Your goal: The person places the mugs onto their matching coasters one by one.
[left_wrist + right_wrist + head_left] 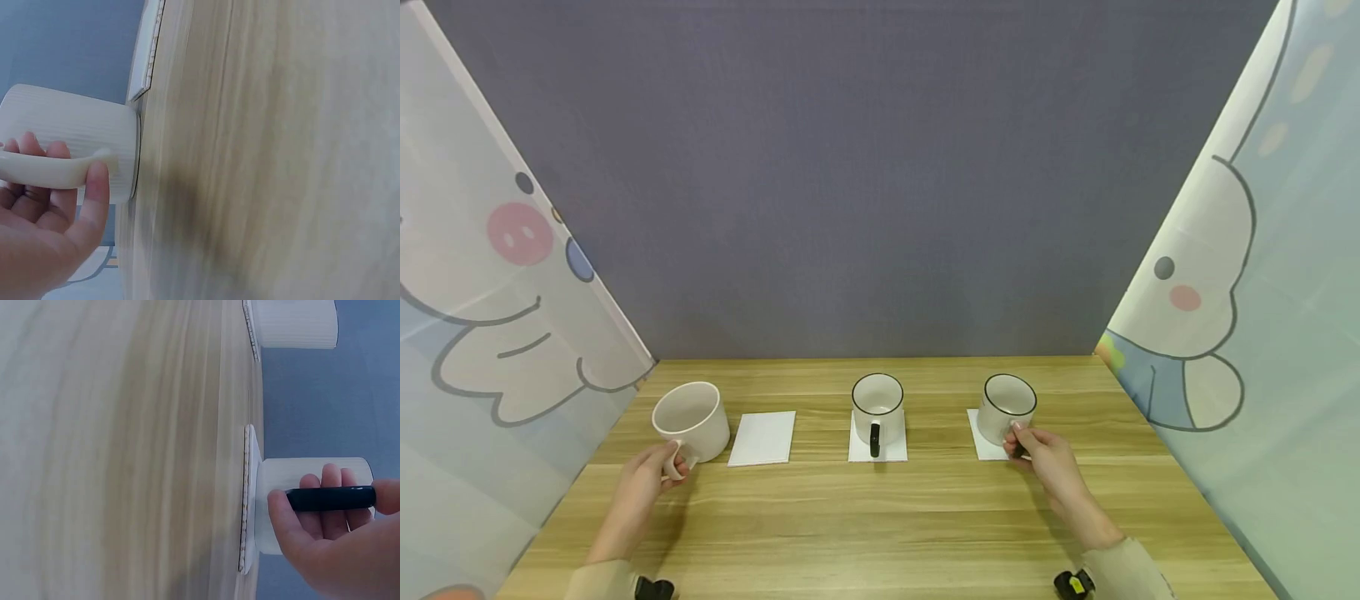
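Note:
At the left, my left hand [646, 475] grips the handle of a wide all-white mug [700, 429], fingers through the loop. That mug is upright beside a bare white square coaster [762, 438]; whether its base touches the wood I cannot tell. On the right, my right hand [1051, 458] holds the black handle [331, 498] of a dark-rimmed white mug [1000, 421]. This mug is upright at the right coaster [250, 512], its base against it. A similar mug [877, 408] with a black handle stands on the middle coaster [897, 450], untouched.
All of this is on a wood-grain table [865, 517]. A grey panel [880, 183] rises behind it. Curtains with cartoon prints, one left [490, 350] and one right [1300, 350], flank the table's sides.

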A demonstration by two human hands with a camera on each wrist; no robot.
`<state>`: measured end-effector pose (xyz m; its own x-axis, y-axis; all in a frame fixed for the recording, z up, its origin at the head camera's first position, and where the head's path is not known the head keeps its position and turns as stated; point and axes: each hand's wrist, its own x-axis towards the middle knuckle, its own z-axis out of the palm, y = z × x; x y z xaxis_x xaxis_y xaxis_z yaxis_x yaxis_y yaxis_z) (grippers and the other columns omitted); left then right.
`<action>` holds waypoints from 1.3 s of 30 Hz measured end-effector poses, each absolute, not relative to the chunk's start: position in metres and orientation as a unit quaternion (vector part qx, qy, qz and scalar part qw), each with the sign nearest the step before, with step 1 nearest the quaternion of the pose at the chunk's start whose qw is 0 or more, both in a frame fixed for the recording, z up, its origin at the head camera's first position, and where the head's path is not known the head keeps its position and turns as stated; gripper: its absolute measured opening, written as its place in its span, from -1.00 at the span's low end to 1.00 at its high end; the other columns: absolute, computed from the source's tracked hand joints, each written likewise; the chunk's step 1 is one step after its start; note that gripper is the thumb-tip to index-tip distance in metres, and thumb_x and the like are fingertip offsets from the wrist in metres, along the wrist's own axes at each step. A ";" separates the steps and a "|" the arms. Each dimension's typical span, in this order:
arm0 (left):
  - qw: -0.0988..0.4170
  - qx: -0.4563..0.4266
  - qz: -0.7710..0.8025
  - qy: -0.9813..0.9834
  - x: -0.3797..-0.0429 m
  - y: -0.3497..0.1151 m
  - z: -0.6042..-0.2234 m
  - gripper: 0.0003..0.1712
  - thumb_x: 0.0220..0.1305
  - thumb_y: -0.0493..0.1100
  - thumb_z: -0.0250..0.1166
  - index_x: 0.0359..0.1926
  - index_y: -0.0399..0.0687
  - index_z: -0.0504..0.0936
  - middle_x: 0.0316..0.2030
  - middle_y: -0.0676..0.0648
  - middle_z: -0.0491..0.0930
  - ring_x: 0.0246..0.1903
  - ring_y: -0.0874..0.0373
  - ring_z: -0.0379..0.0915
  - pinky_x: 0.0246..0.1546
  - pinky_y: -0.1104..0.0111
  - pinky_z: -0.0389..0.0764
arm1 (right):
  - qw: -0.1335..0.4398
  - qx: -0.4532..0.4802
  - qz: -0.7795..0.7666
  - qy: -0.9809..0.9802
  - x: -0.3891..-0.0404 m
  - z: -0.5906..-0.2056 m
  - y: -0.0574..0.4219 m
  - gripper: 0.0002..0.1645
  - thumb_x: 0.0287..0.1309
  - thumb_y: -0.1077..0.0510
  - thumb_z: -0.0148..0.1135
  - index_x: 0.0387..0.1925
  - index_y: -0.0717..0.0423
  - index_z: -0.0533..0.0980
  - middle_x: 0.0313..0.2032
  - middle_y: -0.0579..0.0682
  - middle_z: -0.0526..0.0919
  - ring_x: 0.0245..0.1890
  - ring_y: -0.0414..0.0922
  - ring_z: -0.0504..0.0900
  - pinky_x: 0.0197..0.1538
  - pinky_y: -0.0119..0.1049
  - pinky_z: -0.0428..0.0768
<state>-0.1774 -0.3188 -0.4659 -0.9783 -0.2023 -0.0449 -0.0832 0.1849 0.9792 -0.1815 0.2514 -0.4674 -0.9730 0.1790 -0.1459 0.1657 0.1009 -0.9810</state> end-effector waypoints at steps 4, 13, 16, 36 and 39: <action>0.045 0.089 -0.619 -0.779 -0.178 -0.321 -0.466 -0.55 0.62 -0.08 -0.01 -0.26 -0.37 0.58 -0.43 -0.02 0.57 -0.39 0.23 0.52 -0.27 0.40 0.65 | 0.005 -0.108 0.648 -0.754 -0.180 -0.467 0.252 -0.51 0.59 0.09 -0.02 -0.02 0.55 0.50 -0.19 0.12 0.63 -0.16 -0.11 0.63 0.02 -0.19 0.69; 0.039 0.083 -0.604 -0.792 -0.177 -0.323 -0.467 -0.51 0.62 -0.02 0.01 -0.25 -0.39 0.58 -0.39 -0.03 0.57 -0.35 0.21 0.55 -0.23 0.40 0.65 | 0.044 -0.080 0.484 -0.870 -0.176 -0.457 0.255 -0.45 0.55 -0.01 0.05 -0.02 0.49 0.59 -0.08 0.29 0.69 -0.06 0.07 0.64 -0.08 -0.12 0.68; 0.040 0.082 -0.609 -0.788 -0.176 -0.323 -0.466 -0.50 0.62 -0.01 0.01 -0.25 -0.41 0.57 -0.39 -0.02 0.56 -0.36 0.22 0.55 -0.23 0.41 0.65 | 0.077 -0.076 0.416 -0.903 -0.174 -0.453 0.256 -0.49 0.52 -0.01 0.09 0.02 0.41 0.63 -0.10 0.28 0.73 -0.09 0.12 0.67 -0.10 -0.04 0.62; 0.030 0.091 -0.607 -0.789 -0.177 -0.323 -0.465 -0.49 0.61 0.02 0.01 -0.20 -0.40 0.57 -0.38 -0.01 0.54 -0.33 0.23 0.55 -0.21 0.41 0.65 | 0.182 -0.015 0.332 -0.925 -0.171 -0.421 0.242 -0.79 0.34 0.20 0.26 -0.19 0.31 0.69 -0.38 0.08 0.74 -0.37 -0.02 0.66 -0.28 -0.12 0.56; 0.028 0.096 -0.609 -0.787 -0.178 -0.323 -0.465 -0.52 0.61 0.00 0.01 -0.21 -0.38 0.57 -0.39 0.00 0.54 -0.33 0.25 0.55 -0.22 0.42 0.64 | 0.187 0.003 0.337 -0.923 -0.174 -0.418 0.235 -0.82 0.33 0.23 0.27 -0.19 0.30 0.69 -0.38 0.05 0.73 -0.38 -0.06 0.65 -0.31 -0.17 0.55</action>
